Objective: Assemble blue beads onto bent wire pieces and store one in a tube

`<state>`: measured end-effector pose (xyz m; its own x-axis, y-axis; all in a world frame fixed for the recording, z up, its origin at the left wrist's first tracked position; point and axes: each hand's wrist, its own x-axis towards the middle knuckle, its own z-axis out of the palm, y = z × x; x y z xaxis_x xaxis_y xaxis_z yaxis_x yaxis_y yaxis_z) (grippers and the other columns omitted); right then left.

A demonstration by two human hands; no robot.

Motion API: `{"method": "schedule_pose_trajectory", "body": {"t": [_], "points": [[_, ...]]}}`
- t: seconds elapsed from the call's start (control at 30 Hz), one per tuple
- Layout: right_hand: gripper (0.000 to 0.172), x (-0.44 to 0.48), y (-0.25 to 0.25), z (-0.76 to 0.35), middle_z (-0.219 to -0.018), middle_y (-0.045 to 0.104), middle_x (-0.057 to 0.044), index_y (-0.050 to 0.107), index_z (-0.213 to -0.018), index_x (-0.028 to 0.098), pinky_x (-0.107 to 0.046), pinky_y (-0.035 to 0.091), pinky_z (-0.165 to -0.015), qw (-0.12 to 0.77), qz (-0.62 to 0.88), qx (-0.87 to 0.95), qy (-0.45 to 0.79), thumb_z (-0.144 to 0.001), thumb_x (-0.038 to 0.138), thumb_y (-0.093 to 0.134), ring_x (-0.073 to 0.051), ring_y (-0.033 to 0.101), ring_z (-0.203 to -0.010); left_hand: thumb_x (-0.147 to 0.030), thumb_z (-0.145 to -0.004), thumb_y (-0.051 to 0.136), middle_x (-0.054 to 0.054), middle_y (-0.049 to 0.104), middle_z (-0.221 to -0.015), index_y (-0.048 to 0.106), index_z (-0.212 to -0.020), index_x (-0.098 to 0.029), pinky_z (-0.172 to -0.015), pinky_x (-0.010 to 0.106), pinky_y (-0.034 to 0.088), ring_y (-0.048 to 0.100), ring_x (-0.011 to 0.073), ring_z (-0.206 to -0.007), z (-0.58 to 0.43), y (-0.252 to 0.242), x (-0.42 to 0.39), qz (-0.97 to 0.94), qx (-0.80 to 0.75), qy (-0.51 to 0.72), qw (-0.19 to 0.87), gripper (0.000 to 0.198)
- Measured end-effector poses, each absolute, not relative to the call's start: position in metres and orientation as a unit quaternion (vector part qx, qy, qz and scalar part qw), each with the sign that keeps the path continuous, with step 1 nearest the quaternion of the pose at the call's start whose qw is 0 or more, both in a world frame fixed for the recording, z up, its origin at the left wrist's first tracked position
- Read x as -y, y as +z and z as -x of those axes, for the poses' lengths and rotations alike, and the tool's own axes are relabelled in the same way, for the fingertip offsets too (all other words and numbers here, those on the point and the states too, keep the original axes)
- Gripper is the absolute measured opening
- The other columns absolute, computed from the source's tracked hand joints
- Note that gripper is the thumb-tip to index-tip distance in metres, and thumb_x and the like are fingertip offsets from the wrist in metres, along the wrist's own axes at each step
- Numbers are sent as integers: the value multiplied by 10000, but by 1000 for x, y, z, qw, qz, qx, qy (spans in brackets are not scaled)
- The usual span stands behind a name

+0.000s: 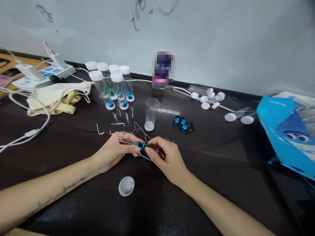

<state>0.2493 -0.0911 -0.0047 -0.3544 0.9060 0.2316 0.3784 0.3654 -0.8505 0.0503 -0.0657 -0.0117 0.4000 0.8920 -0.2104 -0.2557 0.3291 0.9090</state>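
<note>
My left hand (120, 147) pinches a small blue-and-black metal part (139, 145) between thumb and fingers. At its black end, the fingertips of my right hand (169, 159) are closed on the same part. Thin wire (137, 127) runs out around both hands, partly hidden by the fingers. Just beyond them an open clear tube (152, 114) stands upright on a white base. A white cap (126, 186) lies nearer to me. Bent hex keys (118, 124) lie behind my left hand. Several similar blue-and-black parts (183, 123) are grouped to the right.
Several capped clear tubes (117, 78) with blue or green parts stand back left. Loose white caps (205, 105) and clear tubes (240, 114) lie back right. A phone (162, 69) leans on the wall. A cloth bag (59, 96), power strip (46, 75) and blue package (287, 131) flank the table.
</note>
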Motion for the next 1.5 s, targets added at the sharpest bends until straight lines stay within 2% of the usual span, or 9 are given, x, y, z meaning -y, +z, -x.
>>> {"method": "schedule_pose_trajectory", "body": {"t": [0.23,0.3,0.53,0.67,0.87,0.97,1.17,1.33,1.5], "points": [[390,89,-3,-250,-628,513,30,539,-703,175,-245,331,-570,337,426,756,366,-1005,388,413,-96,456,-566,-129,-628,841,27,733,-629,785,-778,-145,-552,183,516,646,109,-547,-51,-11,66,-437,-375,396,716,161],[380,89,-3,-250,-634,518,29,546,-712,176,-242,341,-575,341,425,753,369,-1002,387,421,-98,467,-573,-125,-624,844,28,733,-630,784,-777,-142,-551,178,514,645,106,-548,-51,-12,66,-433,-375,398,717,165],[108,91,-6,-249,-764,579,18,609,-949,195,-214,370,-528,381,432,740,346,-898,291,607,-91,462,-564,-98,-626,835,39,739,-645,785,-791,-123,-555,158,519,645,100,-560,-49,-14,65,-414,-376,404,724,173],[143,91,-5,-250,-696,545,33,611,-891,191,-218,351,-522,373,432,740,356,-923,327,581,-92,449,-554,-106,-627,836,34,733,-629,785,-787,-133,-553,172,522,644,105,-551,-50,-12,66,-421,-378,399,721,170],[434,89,-4,-251,-636,541,20,545,-671,177,-249,359,-592,351,434,745,365,-1011,401,397,-105,497,-587,-125,-624,840,31,730,-628,782,-776,-145,-549,201,522,643,119,-550,-50,-12,66,-434,-379,397,714,163],[407,90,-4,-251,-636,542,21,559,-697,181,-245,368,-589,365,439,735,365,-1006,400,411,-109,505,-589,-114,-628,834,32,731,-626,783,-785,-140,-554,201,525,638,116,-544,-50,-13,65,-431,-383,399,713,167],[99,91,-4,-250,-736,574,23,607,-926,191,-218,368,-528,385,437,737,343,-901,286,596,-89,453,-543,-93,-619,833,36,736,-642,785,-786,-127,-554,165,521,642,101,-554,-49,-13,65,-416,-381,403,721,177],[132,91,-5,-250,-699,553,30,608,-903,193,-221,361,-524,379,437,738,347,-920,318,571,-92,449,-541,-98,-619,835,35,734,-629,786,-781,-131,-551,173,524,640,104,-547,-50,-12,66,-418,-380,402,721,172],[361,90,-3,-250,-629,524,29,573,-733,181,-240,350,-560,360,439,741,359,-993,396,444,-102,475,-566,-107,-619,836,34,733,-625,785,-778,-142,-550,200,530,645,120,-547,-50,-12,66,-427,-384,397,716,170]]}}
